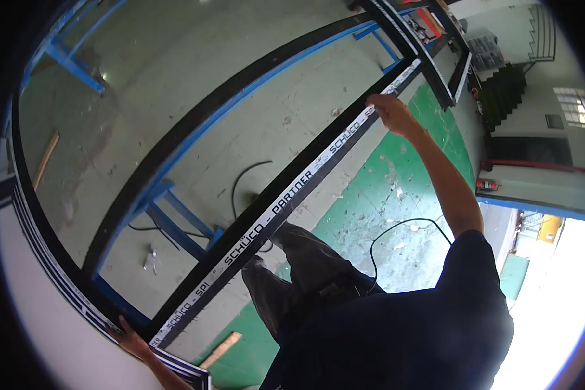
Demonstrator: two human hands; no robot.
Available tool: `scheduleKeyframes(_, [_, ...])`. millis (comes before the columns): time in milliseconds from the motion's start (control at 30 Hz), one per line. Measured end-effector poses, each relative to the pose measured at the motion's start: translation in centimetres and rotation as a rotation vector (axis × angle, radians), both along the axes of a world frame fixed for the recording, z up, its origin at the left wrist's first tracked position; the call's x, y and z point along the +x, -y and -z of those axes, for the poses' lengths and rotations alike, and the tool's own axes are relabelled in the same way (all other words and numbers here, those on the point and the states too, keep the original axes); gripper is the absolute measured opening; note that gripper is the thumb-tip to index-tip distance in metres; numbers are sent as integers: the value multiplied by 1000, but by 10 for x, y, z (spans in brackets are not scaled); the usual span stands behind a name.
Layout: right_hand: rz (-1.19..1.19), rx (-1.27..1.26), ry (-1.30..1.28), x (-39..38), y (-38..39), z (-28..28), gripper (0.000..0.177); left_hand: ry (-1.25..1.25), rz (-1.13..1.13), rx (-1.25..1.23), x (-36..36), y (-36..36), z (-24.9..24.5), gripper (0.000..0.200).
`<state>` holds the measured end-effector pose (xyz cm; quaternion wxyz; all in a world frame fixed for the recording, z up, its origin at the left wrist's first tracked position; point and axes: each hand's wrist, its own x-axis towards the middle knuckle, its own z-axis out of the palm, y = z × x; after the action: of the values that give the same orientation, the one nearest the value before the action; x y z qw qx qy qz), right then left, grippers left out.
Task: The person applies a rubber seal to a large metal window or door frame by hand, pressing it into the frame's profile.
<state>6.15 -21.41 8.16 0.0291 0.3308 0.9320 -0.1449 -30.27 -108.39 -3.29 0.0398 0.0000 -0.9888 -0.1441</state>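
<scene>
A large black metal frame (344,120) lies across blue-legged supports. Along its near bar runs a white tape (292,193) printed "SCHÜCO - PARTNER". My right hand (394,115) is closed over this bar near its far end, fingers curled at the taped face. At the near left corner my left hand (132,339) grips the frame, its thumb on the black edge and its other fingers toward the striped outer side. The undersides of both grips are hidden.
Blue trestle legs (182,221) stand under the frame. A black cable (396,224) hangs beside my waist, and another lies on the floor. Wooden strips (220,350) lie low at the left and bottom. A fire extinguisher (487,185) and dark stairs (504,94) are at the right.
</scene>
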Motion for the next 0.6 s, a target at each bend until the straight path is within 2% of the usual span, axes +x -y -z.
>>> scheduleKeyframes(33, [9, -12, -58, 28, 11, -6, 28, 3, 31, -7, 1, -4, -5, 87])
scheduleKeyframes(100, [21, -50, -159, 54, 69, -64, 31, -5, 75, -39, 0, -11, -11, 87])
scheduleKeyframes(233, [-51, 50, -484, 79, 186, -210, 37, -227, 179, -213, -2, -6, 3, 89])
scheduleKeyframes(267, [-72, 86, -555, 81, 214, -254, 38, -189, 171, -198, 0, -15, -5, 92])
scheduleKeyframes(300, [-177, 129, -640, 85, 238, -293, 37, -149, 166, -186, 7, -24, -13, 95])
scheduleKeyframes(367, [-462, 247, -776, 96, 276, -359, 26, -172, 184, -419, 10, -34, -13, 99])
scheduleKeyframes(433, [-441, 264, -711, 93, 338, -421, 11, -359, 277, -429, 8, -36, 9, 97])
scheduleKeyframes(467, [-302, 216, -600, 95, 367, -447, 9, -367, 302, -422, 16, -52, 7, 95])
scheduleKeyframes(533, [26, 57, -342, 113, 408, -479, 20, -384, 400, -381, 38, -94, 8, 89])
scheduleKeyframes(567, [-100, 114, -378, 125, 406, -479, 28, -395, 478, -345, 47, -117, 7, 86])
scheduleKeyframes(600, [-219, 176, -409, 140, 401, -476, 36, -225, 560, -249, 52, -141, 8, 83])
